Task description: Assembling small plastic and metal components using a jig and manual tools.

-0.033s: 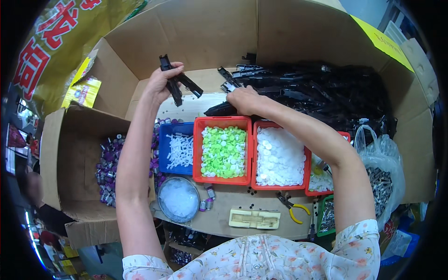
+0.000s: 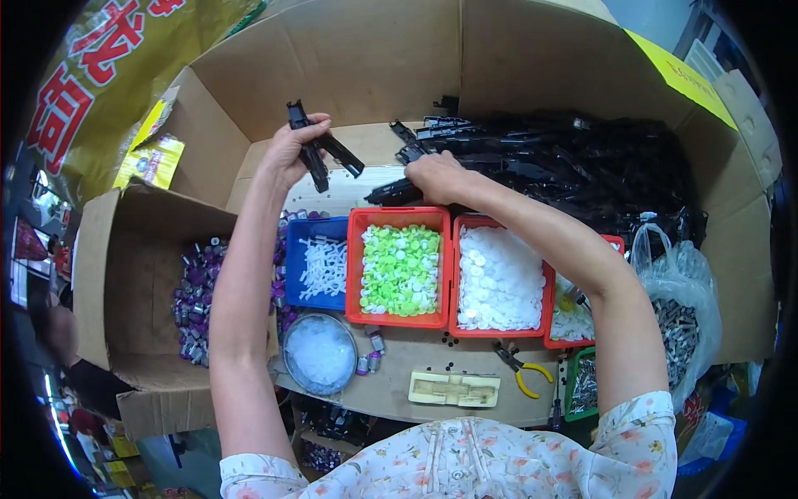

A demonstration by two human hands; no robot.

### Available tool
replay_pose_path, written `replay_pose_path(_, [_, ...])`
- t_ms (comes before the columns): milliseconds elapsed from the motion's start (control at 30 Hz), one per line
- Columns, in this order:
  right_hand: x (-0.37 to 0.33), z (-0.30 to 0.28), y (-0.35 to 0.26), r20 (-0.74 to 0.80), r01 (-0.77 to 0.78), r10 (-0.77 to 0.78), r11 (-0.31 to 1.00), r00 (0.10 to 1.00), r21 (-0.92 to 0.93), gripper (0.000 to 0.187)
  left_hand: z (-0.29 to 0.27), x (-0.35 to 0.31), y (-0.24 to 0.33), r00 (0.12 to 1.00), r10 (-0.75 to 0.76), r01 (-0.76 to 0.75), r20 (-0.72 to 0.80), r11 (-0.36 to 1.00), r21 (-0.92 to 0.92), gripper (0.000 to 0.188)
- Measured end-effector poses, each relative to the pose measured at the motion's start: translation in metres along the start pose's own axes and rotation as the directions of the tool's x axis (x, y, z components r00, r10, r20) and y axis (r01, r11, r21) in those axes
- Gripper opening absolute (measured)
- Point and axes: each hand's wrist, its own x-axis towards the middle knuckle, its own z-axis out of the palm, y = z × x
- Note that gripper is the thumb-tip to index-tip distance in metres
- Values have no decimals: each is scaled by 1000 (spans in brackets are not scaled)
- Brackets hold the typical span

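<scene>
Raised at the left of the worktable, my left hand [image 2: 291,151] is closed around long black plastic housings [image 2: 340,155]; two show, fanned apart at their lower ends. My right hand [image 2: 439,179] reaches to the left end of a heap of similar black housings [image 2: 582,162]. Its fingers are curled over a black plastic housing [image 2: 407,141] that sticks out past the knuckles, and the back of the hand hides the fingertips. Just below that hand stands a red bin of green and white caps [image 2: 352,287], close to another black housing [image 2: 391,194].
Blue bin [image 2: 293,283] with white pieces, red bin [image 2: 455,320] with white discs. Cardboard box [image 2: 133,291] of purple-and-silver parts at left. Round dish [image 2: 287,358], cream block [image 2: 454,388] and yellow-handled pliers [image 2: 528,378] lie nearer. Plastic bag [image 2: 698,287] of metal parts at right. Cardboard walls [image 2: 357,66] behind.
Both hands stay almost in place. The housing at my right hand shows less bright glare than before, and the whole view has shifted very slightly.
</scene>
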Motion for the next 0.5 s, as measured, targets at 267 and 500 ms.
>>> replay_pose_path(267, [-32,-60,13,-364,236,346,361,865,902,30,24,-68,-16,999,-35,36,8,999,-36,30])
replay_pose_path(500, [-65,-48,-26,-158,175,270,-41,950,984,26,67,-123,-48,997,-57,55,60,998,34,31])
